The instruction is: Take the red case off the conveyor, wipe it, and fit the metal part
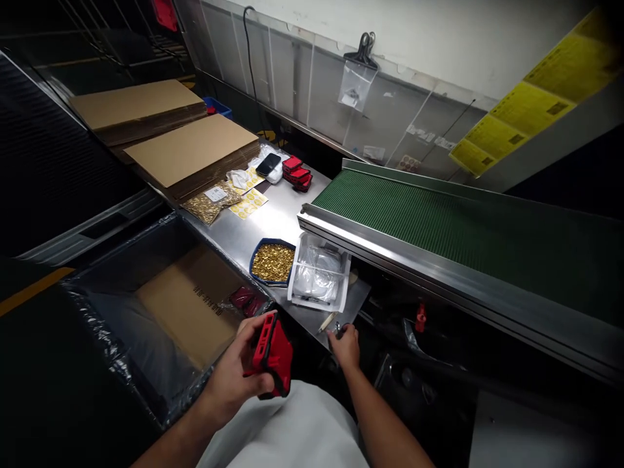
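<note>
My left hand (233, 372) is closed around a red and black plastic part (272, 354), held upright above my lap. At the near edge of the steel table, my right hand (345, 344) pinches a small metal thing I cannot make out, next to a pencil-like stick (326, 321). A blue tray of small brass pieces (272, 262) and a clear plastic bin of bags (319, 279) stand just beyond my hands.
A bag-lined cardboard box (160, 305) with two red parts (246, 301) inside stands at my left. A green conveyor belt (458, 227) runs to the right. Farther back lie stacked red parts (296, 173), a phone (268, 164), yellow sticker sheets (248, 203), a bag of brass pieces (210, 203) and flat cardboard (190, 149).
</note>
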A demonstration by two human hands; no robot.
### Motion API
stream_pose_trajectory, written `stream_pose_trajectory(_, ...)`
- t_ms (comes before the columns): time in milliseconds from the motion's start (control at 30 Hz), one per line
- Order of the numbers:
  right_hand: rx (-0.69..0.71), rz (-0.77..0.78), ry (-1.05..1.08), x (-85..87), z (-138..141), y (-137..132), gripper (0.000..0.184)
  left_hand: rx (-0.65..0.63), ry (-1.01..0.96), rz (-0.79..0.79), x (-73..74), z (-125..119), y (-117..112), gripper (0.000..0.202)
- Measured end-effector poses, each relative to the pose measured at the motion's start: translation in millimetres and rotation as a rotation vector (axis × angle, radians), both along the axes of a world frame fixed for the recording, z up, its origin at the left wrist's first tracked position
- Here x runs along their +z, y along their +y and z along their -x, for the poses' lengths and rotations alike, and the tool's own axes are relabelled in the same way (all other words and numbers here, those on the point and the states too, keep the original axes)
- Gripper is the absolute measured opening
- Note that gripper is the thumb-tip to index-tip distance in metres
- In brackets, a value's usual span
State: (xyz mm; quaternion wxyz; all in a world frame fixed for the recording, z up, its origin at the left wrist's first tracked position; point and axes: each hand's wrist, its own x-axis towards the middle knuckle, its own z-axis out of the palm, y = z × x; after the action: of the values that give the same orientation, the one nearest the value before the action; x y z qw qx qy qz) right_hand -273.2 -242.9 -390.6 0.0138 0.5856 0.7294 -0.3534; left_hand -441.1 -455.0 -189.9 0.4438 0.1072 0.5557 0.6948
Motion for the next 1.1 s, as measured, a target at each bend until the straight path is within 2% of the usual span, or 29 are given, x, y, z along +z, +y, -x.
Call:
stream_pose_trajectory(167,0.088,-0.036,-0.066,-8.2,-9,10,0.02,-0.013,-0.164,-0.097,9.8,-6,8,0.102)
stream_pose_trajectory(300,0.185,-0.12,0.038,-12.1,-24,19,0.025,-0.021,-0.2,-0.175,22.7,-5,20,0.095)
stream_pose_trajectory(400,0.233,-0.106,0.106,-14.8,-40,15,0.022,-0.051,-0.234,-0.196,26.7,-3,26,0.088)
stream_pose_trajectory(533,0.101,-0.069,0.131,-11.9,-64,10,0.022,-0.069,-0.201,-0.163,21.9,1,31,0.092)
stream_pose_trajectory(667,-0.027,-0.051,0.174,7.6,-72,14,0.026,-0.12,-0.044,-0.074,19.8,2,39,0.086)
stream_pose_trajectory(733,-0.068,-0.059,0.228,27.7,-63,19,0.033,-0.162,0.027,-0.015,24.3,1,43,0.086)
stream_pose_trajectory(800,-0.099,-0.057,0.317,56.9,-44,24,0.042,-0.188,0.079,0.018,31.4,-2,47,0.086)
stream_pose_trajectory(900,-0.117,-0.04,0.481,119.7,-12,26,0.063,-0.221,0.107,0.005,42.9,-4,55,0.086)
stream_pose_trajectory(967,-0.078,0.013,0.598,170.2,4,23,0.056,-0.25,0.096,-0.019,49.3,-4,59,0.09)
stream_pose_trajectory(1000,-0.064,0.09,0.702,195.5,10,20,0.049,-0.269,0.117,-0.034,51.9,-3,61,0.092)
stream_pose_trajectory(1100,-0.007,0.254,0.958,259.8,18,8,0.032,-0.349,0.357,-0.095,57.8,1,63,0.098)
